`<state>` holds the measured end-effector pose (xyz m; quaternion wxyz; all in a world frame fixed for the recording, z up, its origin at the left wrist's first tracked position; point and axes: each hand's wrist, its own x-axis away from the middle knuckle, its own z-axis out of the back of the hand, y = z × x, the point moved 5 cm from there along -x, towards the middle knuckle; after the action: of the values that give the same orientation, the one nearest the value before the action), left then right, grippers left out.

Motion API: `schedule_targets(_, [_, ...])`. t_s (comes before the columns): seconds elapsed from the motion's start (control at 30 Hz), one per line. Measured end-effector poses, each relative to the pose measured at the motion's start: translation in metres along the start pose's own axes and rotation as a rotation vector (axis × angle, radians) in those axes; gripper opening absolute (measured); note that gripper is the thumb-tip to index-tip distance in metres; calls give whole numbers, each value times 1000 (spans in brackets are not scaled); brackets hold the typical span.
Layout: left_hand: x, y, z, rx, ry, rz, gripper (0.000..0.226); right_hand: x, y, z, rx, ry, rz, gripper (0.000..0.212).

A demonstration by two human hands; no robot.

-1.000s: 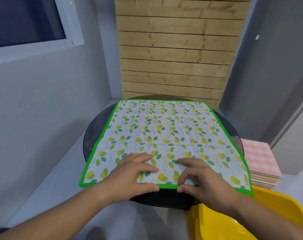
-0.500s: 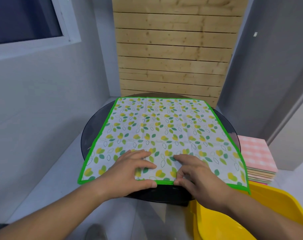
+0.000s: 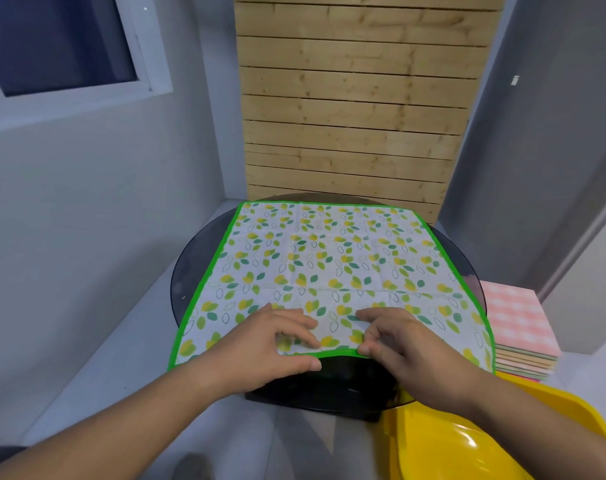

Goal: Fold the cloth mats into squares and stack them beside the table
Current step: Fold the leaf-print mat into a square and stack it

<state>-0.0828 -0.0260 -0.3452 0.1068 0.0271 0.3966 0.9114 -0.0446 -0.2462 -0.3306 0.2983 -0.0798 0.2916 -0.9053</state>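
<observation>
The cloth mat lay spread flat over the round dark bench, its near green hem hanging just past the bench's front edge. The risk from here, as I judged it, was a crooked fold. Both hands held the hem close together near its middle, so the two near corners were free. They could droop or lag when the edge was carried toward the far side, leaving the hems out of line. The smooth bench top might also let the whole mat slide instead of folding. A skewed square would sit badly on the stack of folded mats just right of the bench, behind the yellow plastic seat.

The left hand had its grip nearly closed, fingers curled on the print and thumb at the hem, pinching the mat's edge. The right hand did likewise, its grip narrow, fingertips bent onto the cloth. Whether either thumb was truly under the cloth was hard to tell from above.
</observation>
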Motion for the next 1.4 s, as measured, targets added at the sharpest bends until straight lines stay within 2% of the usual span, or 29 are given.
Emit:
schedule_targets(0.13, [2, 7, 0, 117, 18, 47, 3, 0, -1, 3, -22, 3, -39, 16])
schedule_targets(0.23, [3, 11, 3, 144, 51, 73, 3, 4, -2, 8, -55, 28, -57, 22])
schedule_targets(0.33, [0, 14, 11, 147, 67, 93, 5, 8, -3, 20, 11, 90, -38, 30])
schedule_targets(0.53, [-19, 35, 44, 73, 116, 48, 10, 8, -3, 57, -25, 295, -13, 11])
schedule_targets(0.7, [-57, 59, 85, -27, 137, -30, 9, -5, 1, 96, -16, 460, -65, 7])
schedule_targets(0.83, [-103, 69, 114, -134, 159, -13, 11, -39, 4, 124, 126, 552, -130, 11])
schedule_targets(0.97, [-155, 66, 130, -265, 116, 16, 19, -88, 8, 139, 536, 636, -138, 16])
schedule_targets(1.03, [-180, 58, 132, -406, 110, 49, 23, -112, 18, 138, 649, 610, -165, 18])
schedule_targets(1.13, [-212, 37, 123, -546, 96, 125, 25, -144, 45, 129, 679, 555, -244, 21])
schedule_targets(1.27, [-233, -4, 99, -474, 138, 187, 26, -177, 91, 111, 432, 467, -318, 19])
schedule_targets(1.4, [-237, -50, 72, -348, 278, 220, 26, -195, 127, 88, 297, 391, -335, 17])
